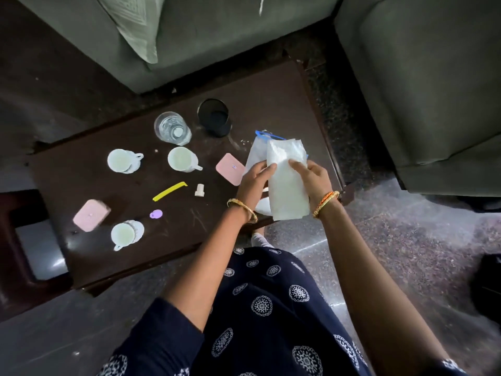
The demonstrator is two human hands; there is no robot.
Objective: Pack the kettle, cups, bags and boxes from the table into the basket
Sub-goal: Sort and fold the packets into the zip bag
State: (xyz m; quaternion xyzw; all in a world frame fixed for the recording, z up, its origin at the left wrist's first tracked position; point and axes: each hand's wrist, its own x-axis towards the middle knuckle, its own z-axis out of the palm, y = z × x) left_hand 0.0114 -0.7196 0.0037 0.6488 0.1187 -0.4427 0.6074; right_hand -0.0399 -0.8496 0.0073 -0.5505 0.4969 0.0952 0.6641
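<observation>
Both my hands hold a white folded bag [287, 185] above the right end of the dark table [81, 185]. My left hand [253, 183] grips its left edge and my right hand [311, 180] grips its right edge. Behind it lies a clear bag with a blue zip strip [267, 137]. Three white cups stand on the table: one at the back left [120, 160], one in the middle [181, 159], one at the front [123, 235]. Two pink boxes lie there, one at the left front [90, 215] and one beside my left hand [230, 169]. No basket or kettle is in view.
A glass of water [172, 128] and a black cup [214, 117] stand at the table's far edge. A yellow clip [169, 191], a small white cap [199, 189] and a purple piece [156, 213] lie mid-table. Grey sofas [217, 36] border the back and right.
</observation>
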